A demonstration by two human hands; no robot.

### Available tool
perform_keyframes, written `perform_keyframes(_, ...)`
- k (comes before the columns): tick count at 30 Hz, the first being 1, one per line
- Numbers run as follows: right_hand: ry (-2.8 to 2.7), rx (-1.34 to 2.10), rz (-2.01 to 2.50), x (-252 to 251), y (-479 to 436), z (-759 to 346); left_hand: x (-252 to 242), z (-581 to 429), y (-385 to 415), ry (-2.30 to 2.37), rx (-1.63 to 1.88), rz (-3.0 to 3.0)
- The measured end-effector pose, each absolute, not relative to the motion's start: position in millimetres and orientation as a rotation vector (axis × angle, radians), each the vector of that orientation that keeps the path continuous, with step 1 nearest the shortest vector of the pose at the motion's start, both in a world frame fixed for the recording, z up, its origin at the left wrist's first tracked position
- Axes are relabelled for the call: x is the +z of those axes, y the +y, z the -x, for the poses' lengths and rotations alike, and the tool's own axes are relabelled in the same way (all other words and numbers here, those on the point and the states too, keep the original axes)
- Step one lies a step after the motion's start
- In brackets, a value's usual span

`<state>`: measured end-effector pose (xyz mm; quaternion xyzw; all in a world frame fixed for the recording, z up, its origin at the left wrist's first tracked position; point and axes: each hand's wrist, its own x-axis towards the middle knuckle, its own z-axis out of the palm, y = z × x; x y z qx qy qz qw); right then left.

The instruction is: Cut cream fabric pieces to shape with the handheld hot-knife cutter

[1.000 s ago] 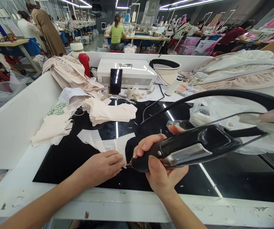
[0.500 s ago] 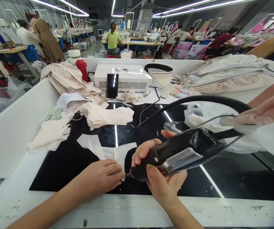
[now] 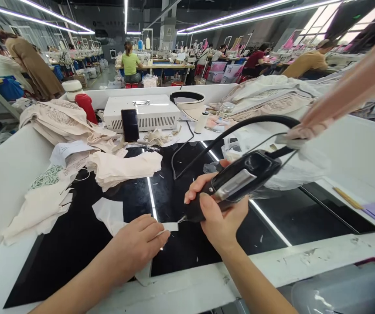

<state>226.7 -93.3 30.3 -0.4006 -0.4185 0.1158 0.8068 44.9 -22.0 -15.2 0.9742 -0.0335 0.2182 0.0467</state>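
Note:
My right hand [image 3: 222, 213] is wrapped round a black corded hand tool [image 3: 233, 183] with a metal plate on its side. Its thin metal tip points left and meets, or nearly meets, the narrow end of a white fabric piece [image 3: 171, 226]. My left hand [image 3: 141, 244] lies over that fabric on the black work surface [image 3: 181, 248], fingers bent and close together, gripping or pressing it. Most of the fabric is hidden under the left hand; one part shows beyond the wrist and a corner hangs toward the front edge. A thick black cable [image 3: 256, 122] arches from the tool.
A stack of cream fabric pieces [image 3: 125, 168] lies behind my left hand, with more cloth [image 3: 37, 209] at left. A white vented box [image 3: 155, 115], phone [image 3: 130, 124] and red flask [image 3: 86, 107] stand behind. A pinkish cloth wrap [image 3: 341, 96] hangs at right, near a plastic bag [image 3: 292, 170].
The view has swung to the right. The white fabric has shifted under my left hand, so a narrow end now sticks out past the fingers. My right hand keeps hold of the tool.

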Motion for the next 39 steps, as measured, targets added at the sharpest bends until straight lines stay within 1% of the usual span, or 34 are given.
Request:
perform_keyframes(5, -0.889, 0.228, 0.912, 31.8, -94.5, -223.9, -27.7, -62.5, -19.8, -0.047, 0.660, -3.002)
perform_keyframes(13, -0.868, 0.251, 0.919, 31.2, -96.9, -222.9, -36.2, -55.1, -22.9, -0.012, 0.636, -2.988)
perform_keyframes(26, -0.880, 0.300, 0.879, 28.6, -98.7, -218.6, -35.0, -56.7, -24.3, 0.005, 0.699, -2.972)
perform_keyframes(34, -0.905, 0.287, 0.852, 25.8, -98.6, -220.3, -34.3, -54.8, -25.2, 0.022, 0.660, -2.934)
perform_keyframes(39, -0.904, 0.278, 0.832, 27.4, -98.2, -221.0, -33.0, -56.2, -26.0, 0.015, 0.697, -2.928)
